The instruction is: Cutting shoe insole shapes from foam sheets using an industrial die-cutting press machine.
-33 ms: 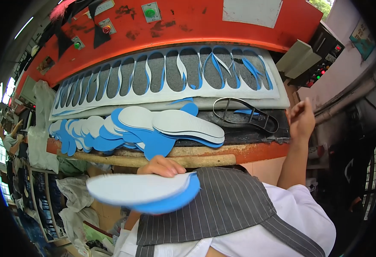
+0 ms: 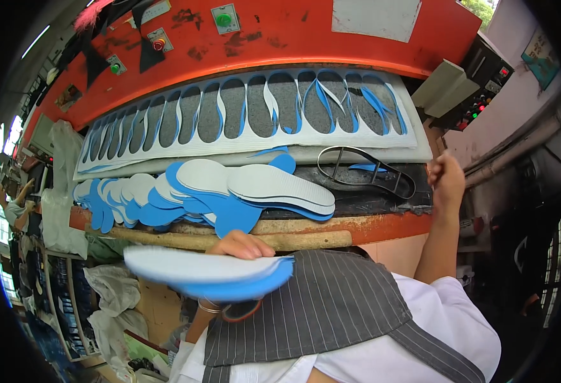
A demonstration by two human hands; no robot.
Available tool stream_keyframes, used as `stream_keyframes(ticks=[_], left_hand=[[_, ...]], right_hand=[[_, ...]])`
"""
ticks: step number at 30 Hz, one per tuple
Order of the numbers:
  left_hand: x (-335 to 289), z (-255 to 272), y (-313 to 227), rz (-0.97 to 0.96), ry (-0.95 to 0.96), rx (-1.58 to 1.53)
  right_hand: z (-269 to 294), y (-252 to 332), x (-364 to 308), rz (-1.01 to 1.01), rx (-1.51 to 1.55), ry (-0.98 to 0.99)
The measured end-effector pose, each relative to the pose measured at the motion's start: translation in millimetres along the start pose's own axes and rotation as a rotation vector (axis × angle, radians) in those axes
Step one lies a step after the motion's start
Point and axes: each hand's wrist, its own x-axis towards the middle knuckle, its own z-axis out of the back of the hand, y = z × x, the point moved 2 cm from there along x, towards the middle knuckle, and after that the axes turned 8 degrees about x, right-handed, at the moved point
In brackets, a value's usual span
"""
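My left hand [image 2: 243,244] is closed on the edge of a small stack of insoles [image 2: 200,271], white on top and blue beneath. The stack is tilted and blurred in front of my striped apron. My right hand [image 2: 447,184], fingers curled in, is raised beside the right end of the worktable; nothing shows in it. Between the hands, a row of overlapping white-and-blue insoles [image 2: 280,185] lies along the table's near side. To its right rests a black, insole-shaped cutting die [image 2: 366,171] with crossbars and a blue scrap inside.
Behind the insoles, a white foam sheet [image 2: 331,139] with insole-shaped cutouts and blue offcuts lies on a pale board. A red machine beam [image 2: 280,41] with buttons spans the back. A control box [image 2: 481,76] stands at right. At far left another person [image 2: 13,207] works.
The insole stack in my left hand has tipped and risen slightly, showing less of its white top. My right hand has dropped a little and its fingers have curled in.
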Motion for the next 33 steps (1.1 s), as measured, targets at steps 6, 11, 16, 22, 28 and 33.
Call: stream_keyframes(ticks=[6, 11, 16, 22, 28, 33], left_hand=[[2.6, 3.4, 19.4, 0.158, -0.227, -0.318], [8.3, 10.9, 35.3, 0.237, -0.401, -0.35], [35.0, 15.6, 44.1, 0.09, -0.555, -0.126], [27.0, 2.9, 70.0, 0.355, -0.441, -0.083], [-4.3, 4.1, 80.1, 0.682, -0.441, 0.09], [-46.8, 16.5, 75.5, 0.602, -0.73, 0.16]], right_hand=[[18.2, 1.1, -13.7, 0.65, -1.541, -0.181], [-46.8, 13.8, -21.3, 0.474, -1.33, -0.126], [-147.8, -79.5, -58.5, -0.041, -0.673, 0.749], [-198.8, -118.5, -112.4, -0.235, -0.55, 1.087], [-163.8, -82.0, -59.9, -0.145, -0.548, 0.679], [-167.0, -128.9, -47.3, -0.423, -0.921, 1.196]])
